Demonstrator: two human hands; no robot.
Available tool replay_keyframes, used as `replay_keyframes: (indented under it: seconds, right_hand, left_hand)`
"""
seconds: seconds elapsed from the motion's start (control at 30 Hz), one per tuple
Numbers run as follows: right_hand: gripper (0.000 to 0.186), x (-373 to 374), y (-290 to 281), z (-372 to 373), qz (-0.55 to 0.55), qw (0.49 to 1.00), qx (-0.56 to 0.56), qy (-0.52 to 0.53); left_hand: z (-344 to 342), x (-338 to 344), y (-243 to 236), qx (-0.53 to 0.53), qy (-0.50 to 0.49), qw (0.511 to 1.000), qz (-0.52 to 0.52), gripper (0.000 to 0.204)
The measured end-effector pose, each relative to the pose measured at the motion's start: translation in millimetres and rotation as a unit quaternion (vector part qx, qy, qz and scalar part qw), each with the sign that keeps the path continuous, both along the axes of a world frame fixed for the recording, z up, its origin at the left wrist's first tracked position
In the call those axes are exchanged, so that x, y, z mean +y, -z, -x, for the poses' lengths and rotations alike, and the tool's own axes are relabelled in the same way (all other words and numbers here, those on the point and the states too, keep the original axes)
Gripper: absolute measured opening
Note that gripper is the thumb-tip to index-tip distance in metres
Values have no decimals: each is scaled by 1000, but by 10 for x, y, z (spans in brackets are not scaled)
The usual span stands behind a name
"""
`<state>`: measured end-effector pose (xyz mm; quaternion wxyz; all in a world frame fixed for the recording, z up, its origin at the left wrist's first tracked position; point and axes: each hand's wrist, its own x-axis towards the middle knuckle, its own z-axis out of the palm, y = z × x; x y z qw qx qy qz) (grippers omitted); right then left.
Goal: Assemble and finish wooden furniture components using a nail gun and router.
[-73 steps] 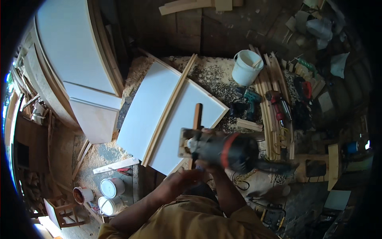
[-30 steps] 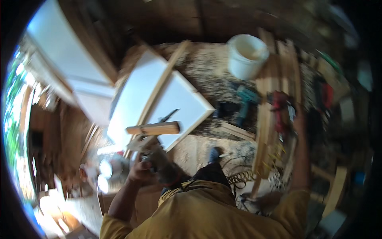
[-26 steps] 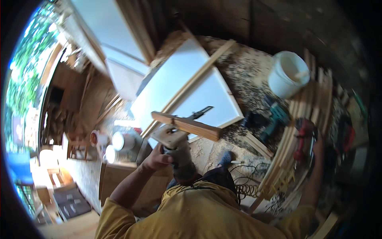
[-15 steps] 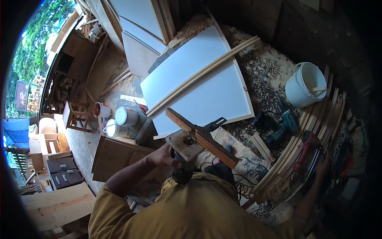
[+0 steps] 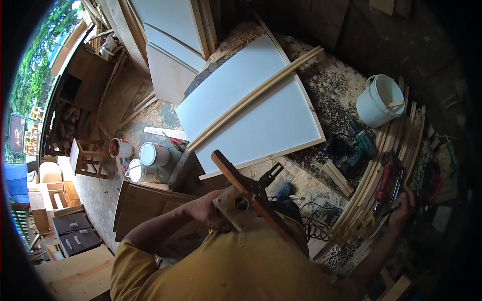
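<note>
My left hand [image 5: 211, 210] is closed around the body of a handheld router, held in front of my chest with its pale square base plate [image 5: 231, 208] turned up. A round hole shows in that plate. Fixed to the base are a long brown wooden bar [image 5: 230, 173] and a black slotted metal bracket [image 5: 269, 176]. My right hand [image 5: 400, 210] is out to the right, dim in shadow, its fingers curled about something thin that I cannot make out. Close beside it a red hand tool [image 5: 387, 178] lies on the wooden strips [image 5: 374, 198].
A white panel [image 5: 241, 100] with wooden edging lies ahead, two strips [image 5: 256, 98] across it. A teal cordless drill [image 5: 361, 145] and a white bucket [image 5: 379, 103] stand to the right. Paint pails [image 5: 154, 154] stand left. Cables [image 5: 319, 215] lie near my feet; sawdust covers the floor.
My left hand has tilted the router, bringing its bar closer to my chest. The right hand has risen from beside the wooden strips and drawn slightly inward.
</note>
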<state>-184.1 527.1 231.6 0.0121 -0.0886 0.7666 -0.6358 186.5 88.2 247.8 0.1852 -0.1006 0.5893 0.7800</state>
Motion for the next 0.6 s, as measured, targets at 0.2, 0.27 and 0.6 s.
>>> replay_keyframes:
  seconds: [0.2,0.27,0.6]
  right_hand:
    - [23,-870,-127,-759,-59,989,-68,-119]
    - [22,-1137,-205,-916,-67,974,-102,-192]
    - [18,-2046,-764,-1357,-141,898,-125,-397]
  left_hand:
    - [-367,-247,-20,53,19,998,12,85]
    - [-414,-311,-63,61,10,998,-2,86]
    - [-589,-554,-100,45,7,999,-26,92]
